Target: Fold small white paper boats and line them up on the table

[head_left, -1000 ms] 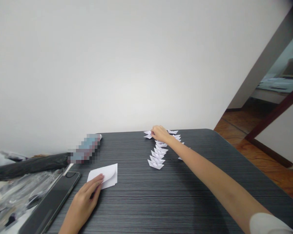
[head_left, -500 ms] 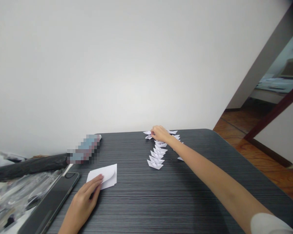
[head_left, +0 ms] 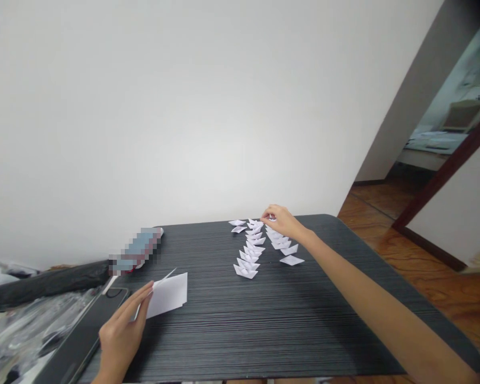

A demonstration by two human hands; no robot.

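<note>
My left hand (head_left: pixel 124 328) pinches the edge of a white sheet of paper (head_left: pixel 166 278), which is tilted up over a small stack of paper (head_left: pixel 170 296) on the dark table. My right hand (head_left: pixel 280 220) reaches to the back, its thumb and fingers pinched together at the far end of the folded paper boats. What lies between those fingertips, if anything, is too small to make out. One row of paper boats (head_left: pixel 248 260) runs toward me, and a second row (head_left: pixel 280 242) slants right, partly hidden by the hand. Two flat folded pieces (head_left: pixel 237 226) lie left of the rows.
A diamond-shaped folded paper (head_left: pixel 292 260) lies by my right forearm. On the left of the table are a phone (head_left: pixel 84 330), a blurred-out packet (head_left: pixel 138 250), a long black roll (head_left: pixel 48 282) and clear plastic wrapping (head_left: pixel 36 320). A white wall stands behind the table (head_left: pixel 224 330).
My right hand has shifted right and off the folded pieces at the back left, uncovering them. My left hand has lifted the top sheet's edge higher. The camera view has turned slightly.
</note>
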